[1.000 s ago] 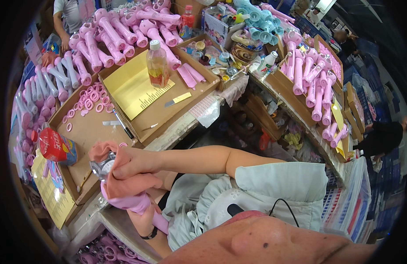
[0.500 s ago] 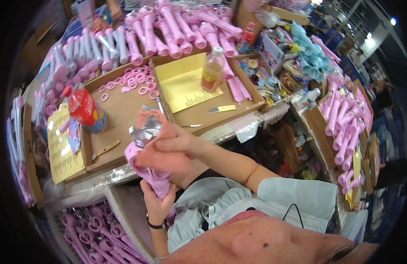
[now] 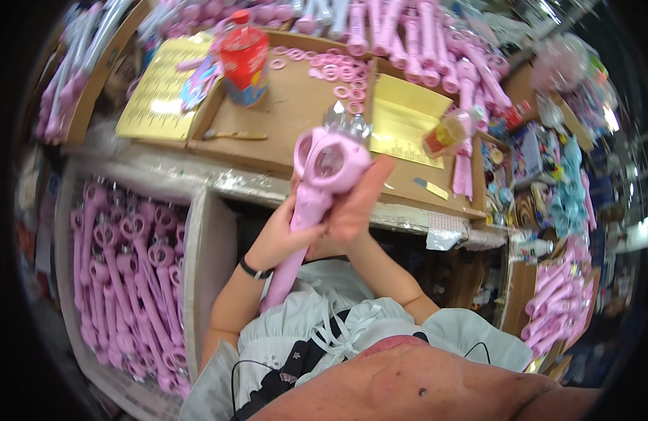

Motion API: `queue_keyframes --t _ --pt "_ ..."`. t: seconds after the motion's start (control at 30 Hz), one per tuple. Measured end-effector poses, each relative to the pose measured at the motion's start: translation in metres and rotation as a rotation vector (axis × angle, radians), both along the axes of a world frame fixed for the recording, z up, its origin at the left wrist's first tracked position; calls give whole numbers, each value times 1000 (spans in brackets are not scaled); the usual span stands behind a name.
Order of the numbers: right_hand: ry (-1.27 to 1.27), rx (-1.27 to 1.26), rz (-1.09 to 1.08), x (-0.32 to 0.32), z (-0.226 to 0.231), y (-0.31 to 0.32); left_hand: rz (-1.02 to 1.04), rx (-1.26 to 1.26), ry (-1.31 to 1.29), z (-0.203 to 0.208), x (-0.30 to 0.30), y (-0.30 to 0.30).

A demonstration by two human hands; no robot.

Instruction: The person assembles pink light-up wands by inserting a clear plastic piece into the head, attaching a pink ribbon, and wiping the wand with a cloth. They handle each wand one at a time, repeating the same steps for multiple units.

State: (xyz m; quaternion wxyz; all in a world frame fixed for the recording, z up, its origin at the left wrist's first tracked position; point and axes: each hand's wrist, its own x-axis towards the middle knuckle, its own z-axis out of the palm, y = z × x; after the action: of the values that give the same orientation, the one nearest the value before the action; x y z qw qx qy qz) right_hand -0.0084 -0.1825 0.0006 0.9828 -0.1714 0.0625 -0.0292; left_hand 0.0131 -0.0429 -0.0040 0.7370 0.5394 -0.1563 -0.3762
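In front of me a pink toy wand stands tilted, its round-windowed head away from my body and topped by a shiny silver crown-like piece. My left hand is wrapped around its handle below the head. On the other side, my right hand is next to the head with a salmon-coloured cloth, which is blurred and covers most of its fingers. The handle's lower end reaches down to my clothing.
At left, a bin holds several similar wands. Beyond my hands, a cardboard tray has pink rings, a red-wrapped bottle and a brush. Farther right are yellow paper, a clear bottle and a blade.
My view has swung left, bringing the bin more into sight. The cloth has come off the silver top to the wand's right side, and the wand is held more upright.
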Motion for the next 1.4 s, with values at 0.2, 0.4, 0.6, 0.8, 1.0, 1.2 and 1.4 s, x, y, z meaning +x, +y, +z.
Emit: queue_keyframes --t 0.2,0.4,0.6,0.8,1.0,1.2,1.4 --pt "-6 -358 -274 -6 -29 19 18 -27 115 -17 11 16" --pt "-24 -733 -571 18 -1 -39 -196 -691 441 -36 16 46" --pt "-164 -852 -794 50 20 -33 -148 -692 443 -45 13 52" --pt "-33 -861 -608 47 -6 -21 -34 -464 324 -25 14 57" --pt "51 -898 -456 42 -14 -23 379 236 -335 -13 0 54" --pt "75 -1812 -246 63 3 -38 473 216 -476 -13 -4 52" --pt "25 -2158 -621 40 -9 -30 488 171 -442 -15 -4 55"
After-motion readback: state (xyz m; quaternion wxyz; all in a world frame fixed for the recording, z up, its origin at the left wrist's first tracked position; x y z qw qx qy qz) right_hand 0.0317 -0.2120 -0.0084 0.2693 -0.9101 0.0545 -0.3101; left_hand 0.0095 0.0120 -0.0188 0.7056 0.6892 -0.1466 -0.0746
